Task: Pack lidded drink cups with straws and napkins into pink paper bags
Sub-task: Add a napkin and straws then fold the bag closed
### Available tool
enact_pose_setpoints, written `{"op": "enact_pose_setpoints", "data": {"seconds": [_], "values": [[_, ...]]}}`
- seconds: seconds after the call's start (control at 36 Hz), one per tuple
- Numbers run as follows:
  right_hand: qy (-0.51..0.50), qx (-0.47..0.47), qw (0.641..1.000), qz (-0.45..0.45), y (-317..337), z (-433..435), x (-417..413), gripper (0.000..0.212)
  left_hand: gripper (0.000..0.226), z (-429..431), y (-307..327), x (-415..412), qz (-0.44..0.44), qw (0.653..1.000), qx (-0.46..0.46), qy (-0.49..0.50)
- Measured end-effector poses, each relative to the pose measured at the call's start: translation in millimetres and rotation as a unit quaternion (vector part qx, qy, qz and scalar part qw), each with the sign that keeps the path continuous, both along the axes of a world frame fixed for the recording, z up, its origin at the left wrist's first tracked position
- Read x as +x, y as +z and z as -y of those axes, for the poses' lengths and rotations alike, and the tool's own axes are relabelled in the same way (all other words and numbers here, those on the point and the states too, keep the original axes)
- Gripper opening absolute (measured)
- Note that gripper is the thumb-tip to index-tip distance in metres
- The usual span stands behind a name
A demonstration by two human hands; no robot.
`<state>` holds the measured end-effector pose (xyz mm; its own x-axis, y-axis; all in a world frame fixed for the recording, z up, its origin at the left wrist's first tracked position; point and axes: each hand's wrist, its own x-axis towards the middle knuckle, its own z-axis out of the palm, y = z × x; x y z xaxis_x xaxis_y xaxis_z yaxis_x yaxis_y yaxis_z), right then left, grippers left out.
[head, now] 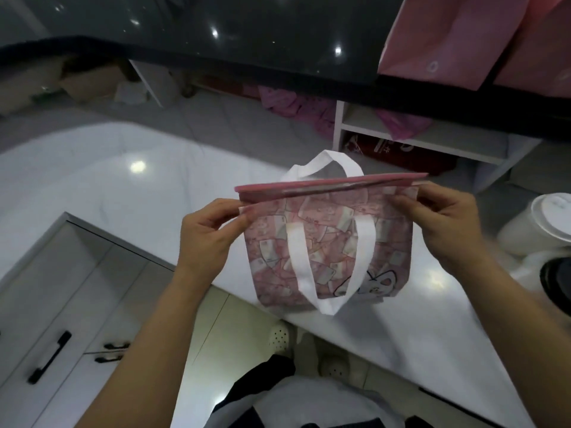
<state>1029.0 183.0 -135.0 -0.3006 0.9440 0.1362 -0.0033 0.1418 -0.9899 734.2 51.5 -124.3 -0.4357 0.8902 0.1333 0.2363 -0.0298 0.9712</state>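
A pink patterned bag (330, 242) with white strap handles is held flat above the white counter (92, 180). My left hand (210, 236) pinches its upper left corner. My right hand (445, 220) pinches its upper right corner. The bag's mouth is nearly closed, with one handle sticking up behind and the other hanging down the front. At the right edge stands a white lidded cup (537, 230), and below it the dark lid of another cup (556, 281) shows partly. No straws or napkins are in sight.
More pink bags (463, 35) hang at the top right above a dark glossy raised counter (247, 32). White shelving (417, 134) with pink and red packets lies behind. A white cabinet with black handles (49, 356) stands at lower left. The floor and white shoes are below.
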Motion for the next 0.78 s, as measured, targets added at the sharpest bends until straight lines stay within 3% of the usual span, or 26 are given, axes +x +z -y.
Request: {"op": "enact_pose_setpoints", "data": {"seconds": [0.17,0.31,0.44,0.61,0.69,0.78], "values": [[-0.07,0.014,0.997,0.034,-2,3,-16,0.013,0.014,-13,-5,4,0.002,0.998,0.011,0.055],[-0.032,-0.017,0.999,0.038,5,1,-12,0.012,0.034,-17,0,-2,0.011,0.999,-0.013,0.05],[-0.033,0.016,0.998,0.044,6,-2,-7,0.022,0.056,-16,7,-9,-0.031,0.999,-0.028,-0.029],[0.022,0.099,0.989,0.106,2,-8,1,0.061,0.034,-16,17,-19,-0.154,0.978,-0.052,-0.133],[0.055,0.14,0.979,0.141,4,-7,5,0.05,0.045,-16,24,-23,-0.178,0.966,-0.079,-0.172],[0.079,0.2,0.957,0.195,8,-7,9,0.047,0.041,-16,30,-30,-0.192,0.953,-0.101,-0.212]]}}
